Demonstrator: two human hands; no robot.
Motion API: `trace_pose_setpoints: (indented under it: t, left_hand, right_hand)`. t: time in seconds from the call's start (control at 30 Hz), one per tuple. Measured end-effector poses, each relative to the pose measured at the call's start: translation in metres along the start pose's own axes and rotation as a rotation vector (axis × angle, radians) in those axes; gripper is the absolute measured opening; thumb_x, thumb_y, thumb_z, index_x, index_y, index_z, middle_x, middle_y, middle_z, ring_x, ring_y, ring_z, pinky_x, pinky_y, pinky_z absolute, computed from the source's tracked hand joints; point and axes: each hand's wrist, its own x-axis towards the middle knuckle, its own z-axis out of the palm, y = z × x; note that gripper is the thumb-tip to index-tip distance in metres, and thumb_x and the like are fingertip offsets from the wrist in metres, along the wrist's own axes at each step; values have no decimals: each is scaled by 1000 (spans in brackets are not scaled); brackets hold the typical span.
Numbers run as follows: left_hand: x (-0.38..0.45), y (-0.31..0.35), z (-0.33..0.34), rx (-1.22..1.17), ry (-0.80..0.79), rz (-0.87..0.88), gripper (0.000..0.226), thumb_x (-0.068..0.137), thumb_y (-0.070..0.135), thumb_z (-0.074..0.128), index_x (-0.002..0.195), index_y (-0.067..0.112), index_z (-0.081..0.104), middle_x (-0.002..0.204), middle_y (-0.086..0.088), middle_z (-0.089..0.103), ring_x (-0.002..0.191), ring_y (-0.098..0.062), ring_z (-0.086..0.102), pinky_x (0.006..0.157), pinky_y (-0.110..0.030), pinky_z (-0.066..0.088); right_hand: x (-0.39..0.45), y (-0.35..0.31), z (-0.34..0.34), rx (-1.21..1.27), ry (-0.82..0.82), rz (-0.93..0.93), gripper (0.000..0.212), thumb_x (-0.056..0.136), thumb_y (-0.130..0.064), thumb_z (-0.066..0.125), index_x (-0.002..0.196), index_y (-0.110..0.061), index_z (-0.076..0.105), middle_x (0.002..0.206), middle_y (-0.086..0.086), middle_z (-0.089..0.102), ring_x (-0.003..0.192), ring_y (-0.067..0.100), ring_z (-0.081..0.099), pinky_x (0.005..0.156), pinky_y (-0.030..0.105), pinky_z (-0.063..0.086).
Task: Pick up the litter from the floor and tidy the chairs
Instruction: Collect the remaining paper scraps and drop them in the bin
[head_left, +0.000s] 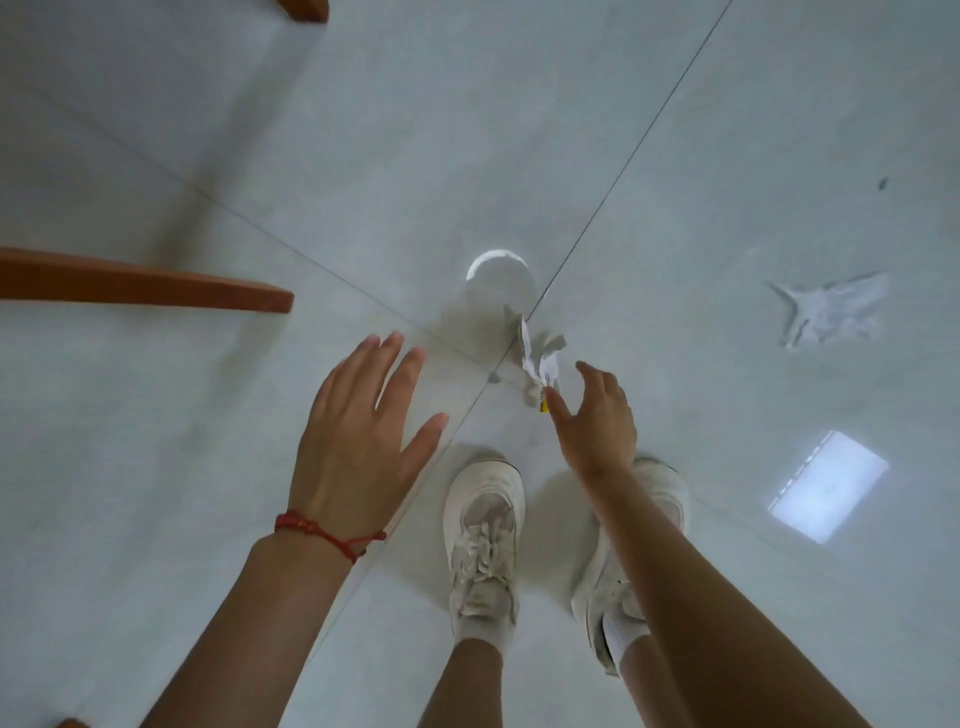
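Note:
A small crumpled white paper scrap (535, 358) with a yellow bit lies on the pale tiled floor, just ahead of my feet. My right hand (595, 421) reaches down beside it with fingers spread; the thumb tip touches its lower end, and the hand holds nothing. My left hand (358, 441), with a red string at the wrist, hovers flat with fingers spread to the left of the scrap, apart from it. A larger crumpled white paper (831, 312) lies on the floor farther right. A brown wooden chair leg (145, 283) reaches in from the left.
Another wooden chair leg (306, 8) shows at the top edge. My two white shoes (485, 540) stand on the glossy floor tiles (208, 467) below my hands. A round light reflection (498, 280) and a rectangular one (826, 486) shine on the floor. A dark speck (882, 183) lies at the far right.

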Motion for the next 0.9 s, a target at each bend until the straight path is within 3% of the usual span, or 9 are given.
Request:
trace_pose_setpoints:
  t: [0.2, 0.33, 0.5, 0.67, 0.8, 0.9]
  left_hand:
    - [-1, -22, 51, 15, -28, 1, 59, 92, 43, 33, 124, -3, 52, 126, -25, 53, 118, -40, 48, 97, -45, 34]
    - [-2, -23, 68, -4, -25, -22, 56, 89, 40, 38, 123, -3, 52, 127, -24, 53, 119, -39, 47, 97, -46, 35]
    - [2, -12, 71, -22, -30, -23, 56, 87, 38, 41, 123, -3, 53, 127, -25, 53, 119, -40, 48, 97, -45, 32]
    - [9, 1, 54, 8, -61, -4, 57, 89, 41, 37, 122, -3, 54, 126, -25, 53, 118, -40, 48, 97, -44, 32]
    - [19, 23, 20, 23, -95, 20, 63, 94, 47, 27, 123, -2, 53, 126, -24, 54, 118, -40, 49, 96, -47, 35]
    - [28, 48, -13, 30, -89, 69, 58, 91, 43, 33, 123, -2, 53, 127, -23, 54, 119, -38, 48, 97, -45, 35]
  right_hand:
    - [30, 17, 50, -10, 19, -11, 45, 88, -29, 56, 126, -9, 47, 121, 13, 50, 109, 28, 46, 83, 36, 37]
    - [39, 21, 68, 32, 96, -20, 26, 86, -18, 57, 107, -3, 55, 106, 16, 52, 96, 33, 49, 70, 35, 38]
    - [46, 23, 69, 142, 113, -8, 17, 85, -8, 55, 100, -1, 58, 100, 17, 57, 83, 33, 53, 68, 31, 34]
    - [38, 24, 39, 248, 225, -69, 15, 80, -1, 61, 95, 0, 63, 88, 17, 60, 73, 32, 56, 63, 24, 31]
    - [21, 21, -14, 320, 304, -72, 14, 79, -3, 63, 94, -2, 64, 85, 14, 62, 70, 27, 57, 66, 29, 42]
    - [2, 22, -67, 372, 375, -83, 14, 79, -3, 65, 92, -3, 65, 82, 12, 62, 66, 25, 59, 63, 32, 48]
